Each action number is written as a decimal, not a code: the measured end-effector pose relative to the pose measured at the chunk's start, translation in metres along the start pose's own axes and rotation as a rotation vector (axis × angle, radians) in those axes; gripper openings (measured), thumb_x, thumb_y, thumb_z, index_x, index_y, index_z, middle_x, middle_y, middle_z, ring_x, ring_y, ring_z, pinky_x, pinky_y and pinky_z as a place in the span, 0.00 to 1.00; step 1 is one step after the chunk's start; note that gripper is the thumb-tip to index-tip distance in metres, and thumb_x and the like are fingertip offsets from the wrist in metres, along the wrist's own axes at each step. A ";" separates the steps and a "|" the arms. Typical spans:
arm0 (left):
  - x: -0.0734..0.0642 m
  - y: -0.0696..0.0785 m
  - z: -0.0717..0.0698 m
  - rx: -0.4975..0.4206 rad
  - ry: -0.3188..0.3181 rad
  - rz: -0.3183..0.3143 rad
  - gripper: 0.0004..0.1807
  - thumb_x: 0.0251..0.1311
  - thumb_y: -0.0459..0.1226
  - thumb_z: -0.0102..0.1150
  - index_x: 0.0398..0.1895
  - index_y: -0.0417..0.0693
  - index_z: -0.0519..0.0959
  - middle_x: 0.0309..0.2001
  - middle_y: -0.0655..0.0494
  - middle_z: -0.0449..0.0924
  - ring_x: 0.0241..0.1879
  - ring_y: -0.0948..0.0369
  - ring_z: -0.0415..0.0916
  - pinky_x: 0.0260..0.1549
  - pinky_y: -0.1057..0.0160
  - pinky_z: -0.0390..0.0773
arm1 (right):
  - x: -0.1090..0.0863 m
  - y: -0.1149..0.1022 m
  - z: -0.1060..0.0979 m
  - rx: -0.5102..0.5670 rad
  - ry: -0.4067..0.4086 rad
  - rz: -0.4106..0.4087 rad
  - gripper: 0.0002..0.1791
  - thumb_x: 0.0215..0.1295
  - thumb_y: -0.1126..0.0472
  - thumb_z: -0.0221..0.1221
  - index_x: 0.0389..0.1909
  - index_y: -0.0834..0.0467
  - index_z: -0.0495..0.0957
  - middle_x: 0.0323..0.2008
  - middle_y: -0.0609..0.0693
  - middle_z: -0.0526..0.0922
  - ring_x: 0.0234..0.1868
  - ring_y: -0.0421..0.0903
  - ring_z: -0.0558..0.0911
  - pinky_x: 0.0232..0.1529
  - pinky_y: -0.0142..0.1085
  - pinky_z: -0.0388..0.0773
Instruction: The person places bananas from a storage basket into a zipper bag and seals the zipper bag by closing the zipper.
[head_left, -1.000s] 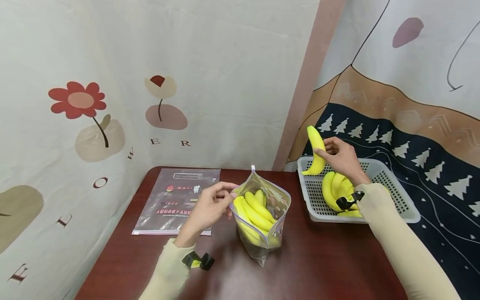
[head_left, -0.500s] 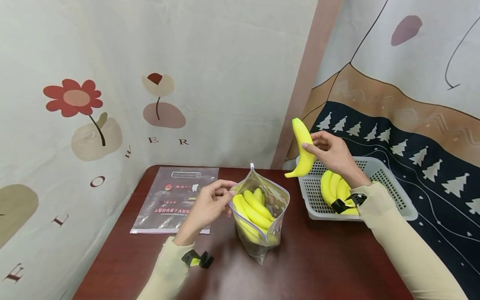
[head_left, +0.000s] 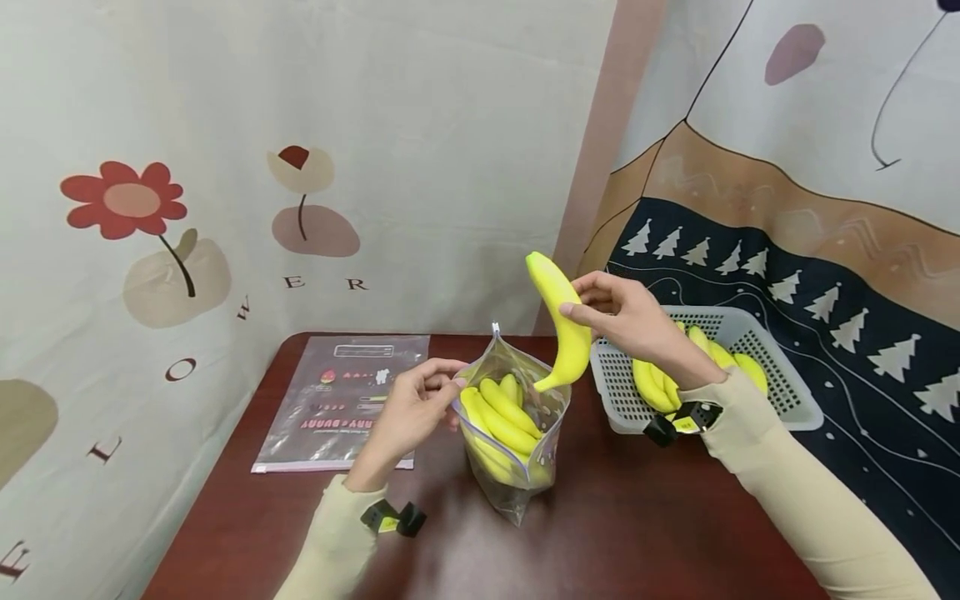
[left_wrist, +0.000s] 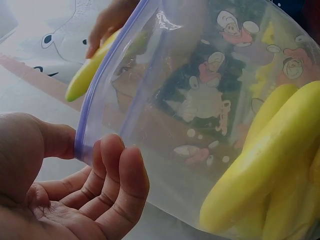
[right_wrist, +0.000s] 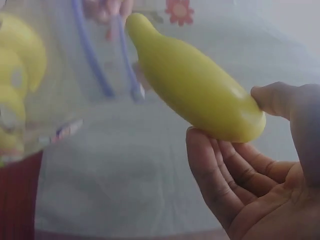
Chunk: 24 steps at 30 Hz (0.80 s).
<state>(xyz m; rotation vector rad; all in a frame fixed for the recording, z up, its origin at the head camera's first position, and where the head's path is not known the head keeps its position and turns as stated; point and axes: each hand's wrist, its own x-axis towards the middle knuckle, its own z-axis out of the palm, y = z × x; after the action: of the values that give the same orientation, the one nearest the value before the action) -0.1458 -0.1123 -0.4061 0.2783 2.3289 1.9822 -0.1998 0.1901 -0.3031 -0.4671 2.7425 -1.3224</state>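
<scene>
- Nearest, pale cream sleeves (head_left: 795, 475) cover both arms, each with a small black device (head_left: 393, 518) strapped at the wrist.
- The left hand (head_left: 415, 406) pinches the left rim of a clear zip bag (head_left: 514, 500) between thumb and fingers; the bag stands open on the reddish-brown table (head_left: 637, 517).
- Several yellow bananas (head_left: 512, 423) lie inside that bag, leaning side by side; cartoon prints show on its film in the left wrist view.
- The right hand (head_left: 630, 323) grasps a single banana (head_left: 567, 337) between thumb and fingertips, near the bag's right rim. It is upright with a slight tilt, stem end down at the bag's mouth; whether that tip has passed below the rim is hard to tell.
- To the right, a grey perforated plastic basket (head_left: 806, 414) holds more bananas (head_left: 651, 388), partly hidden by the right arm.
- Left of the standing bag, a second zip bag (head_left: 337, 429) lies flat.
- Behind hangs a pale flower-printed cloth (head_left: 450, 167).
</scene>
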 end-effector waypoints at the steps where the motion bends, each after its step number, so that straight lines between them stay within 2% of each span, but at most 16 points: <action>1: 0.000 0.000 0.000 -0.001 0.001 0.000 0.14 0.70 0.33 0.59 0.57 0.43 0.81 0.29 0.47 0.80 0.20 0.58 0.79 0.25 0.61 0.86 | -0.001 -0.003 0.003 0.005 -0.012 -0.007 0.24 0.71 0.47 0.64 0.60 0.56 0.76 0.49 0.56 0.83 0.46 0.50 0.85 0.46 0.40 0.87; 6: 0.000 0.000 0.000 -0.001 0.005 -0.001 0.15 0.70 0.34 0.60 0.57 0.42 0.80 0.28 0.48 0.80 0.20 0.59 0.79 0.26 0.59 0.86 | -0.007 -0.014 0.016 -0.008 -0.069 -0.021 0.22 0.69 0.49 0.66 0.57 0.56 0.77 0.46 0.55 0.84 0.42 0.49 0.84 0.37 0.37 0.87; 9: 0.000 0.000 0.000 0.001 0.007 0.000 0.15 0.70 0.34 0.60 0.57 0.42 0.80 0.27 0.49 0.79 0.20 0.59 0.79 0.26 0.59 0.86 | -0.011 -0.019 0.023 -0.046 -0.093 -0.037 0.20 0.68 0.49 0.67 0.54 0.56 0.79 0.42 0.53 0.84 0.39 0.47 0.84 0.35 0.36 0.85; 13: 0.000 0.000 -0.001 0.005 0.009 0.001 0.15 0.70 0.35 0.60 0.57 0.42 0.80 0.26 0.49 0.79 0.20 0.59 0.79 0.26 0.59 0.86 | -0.013 -0.024 0.032 -0.091 -0.132 -0.067 0.17 0.66 0.53 0.68 0.50 0.56 0.81 0.39 0.51 0.85 0.37 0.45 0.84 0.37 0.35 0.84; 18: -0.001 -0.001 -0.001 0.006 0.008 -0.005 0.15 0.70 0.35 0.61 0.57 0.43 0.80 0.27 0.48 0.79 0.21 0.59 0.79 0.26 0.60 0.86 | -0.016 -0.028 0.039 -0.130 -0.197 -0.080 0.17 0.64 0.58 0.68 0.51 0.58 0.80 0.39 0.51 0.86 0.38 0.44 0.84 0.41 0.35 0.86; 24: -0.001 -0.002 -0.001 0.002 0.014 0.006 0.15 0.70 0.35 0.61 0.57 0.42 0.80 0.27 0.49 0.78 0.21 0.59 0.79 0.26 0.61 0.86 | -0.020 -0.033 0.045 -0.227 -0.245 -0.087 0.19 0.62 0.56 0.70 0.50 0.59 0.81 0.36 0.49 0.86 0.36 0.43 0.83 0.38 0.33 0.86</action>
<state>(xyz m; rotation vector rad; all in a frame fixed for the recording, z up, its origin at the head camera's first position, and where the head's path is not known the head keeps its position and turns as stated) -0.1451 -0.1140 -0.4076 0.2735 2.3416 1.9908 -0.1649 0.1427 -0.3068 -0.7190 2.7000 -0.8999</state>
